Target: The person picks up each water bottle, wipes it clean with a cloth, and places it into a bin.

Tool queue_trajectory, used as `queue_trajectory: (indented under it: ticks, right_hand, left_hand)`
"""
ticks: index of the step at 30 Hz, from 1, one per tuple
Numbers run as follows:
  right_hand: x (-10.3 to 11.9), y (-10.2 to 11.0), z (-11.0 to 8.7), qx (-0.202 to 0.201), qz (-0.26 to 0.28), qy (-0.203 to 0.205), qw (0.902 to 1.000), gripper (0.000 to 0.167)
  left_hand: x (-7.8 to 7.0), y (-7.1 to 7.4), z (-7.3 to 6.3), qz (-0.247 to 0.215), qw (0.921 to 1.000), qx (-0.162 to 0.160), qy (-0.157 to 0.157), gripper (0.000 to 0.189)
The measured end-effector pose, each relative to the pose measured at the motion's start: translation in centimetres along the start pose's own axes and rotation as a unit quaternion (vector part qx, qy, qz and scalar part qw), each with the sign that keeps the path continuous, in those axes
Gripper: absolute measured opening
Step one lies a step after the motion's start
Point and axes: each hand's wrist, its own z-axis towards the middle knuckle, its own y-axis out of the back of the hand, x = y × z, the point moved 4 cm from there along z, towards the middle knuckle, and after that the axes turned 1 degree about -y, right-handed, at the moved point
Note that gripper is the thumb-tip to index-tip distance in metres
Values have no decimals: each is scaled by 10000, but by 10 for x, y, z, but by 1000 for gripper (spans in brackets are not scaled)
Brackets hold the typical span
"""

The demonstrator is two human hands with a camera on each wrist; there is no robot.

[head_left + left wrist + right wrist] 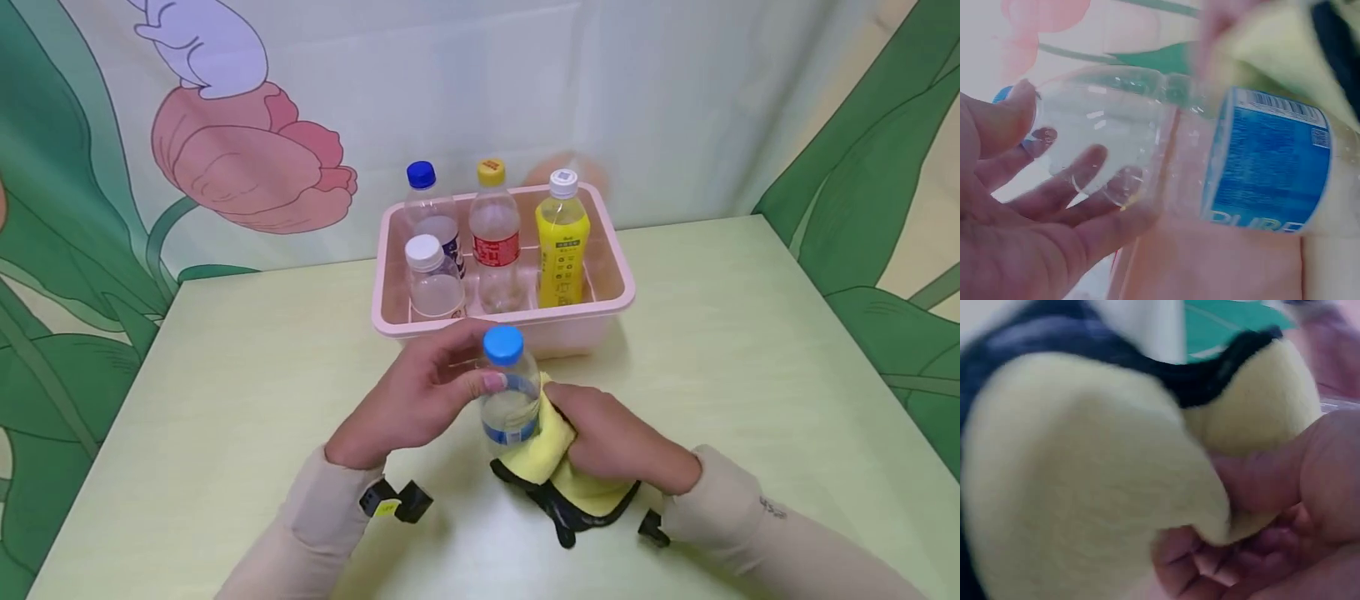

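Note:
A clear plastic bottle (512,408) with a bright blue cap stands upright in front of the pink bin. My left hand (420,392) holds it near the shoulder, thumb on the near side and fingers behind. In the left wrist view the bottle (1122,131) shows a blue label with a barcode. My right hand (611,429) grips a yellow cloth (551,450) with black edging, which lies against the bottle's right side. Bunched folds of the cloth (1085,475) fill much of the right wrist view, with fingers (1179,556) curled at its edge.
Just behind my hands is a pink bin (622,292). Several bottles stand in it: a blue-capped bottle (431,208), a white-capped bottle (437,287), a yellow-capped bottle (495,250) and a yellow-wrapped bottle (562,250). A printed curtain (465,83) hangs behind the pale table (225,400).

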Motion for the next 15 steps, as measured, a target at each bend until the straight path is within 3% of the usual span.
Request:
queue_trajectory:
  ticks: [2, 5, 9, 12, 15]
  right_hand:
    - [13, 18, -4, -315, 292, 187, 9989, 42]
    - [41, 45, -12, -1008, 536, 786, 9904, 38]
    - [61, 54, -13, -1464, 265, 1362, 9794, 37]
    - [49, 36, -8, -1301, 189, 1149, 9846, 35]
    - [22, 9, 0, -642, 411, 565, 9955, 37]
  left_hand:
    - [1, 3, -2, 257, 9996, 58, -34, 40]
    - [-5, 2, -4, 760, 9970, 121, -91, 38]
    - [-15, -7, -6, 753, 9968, -147, 200, 46]
    - [-15, -12, -6, 418, 9961, -655, 429, 42]
    - [-18, -10, -9, 303, 9929, -1041, 482, 32]
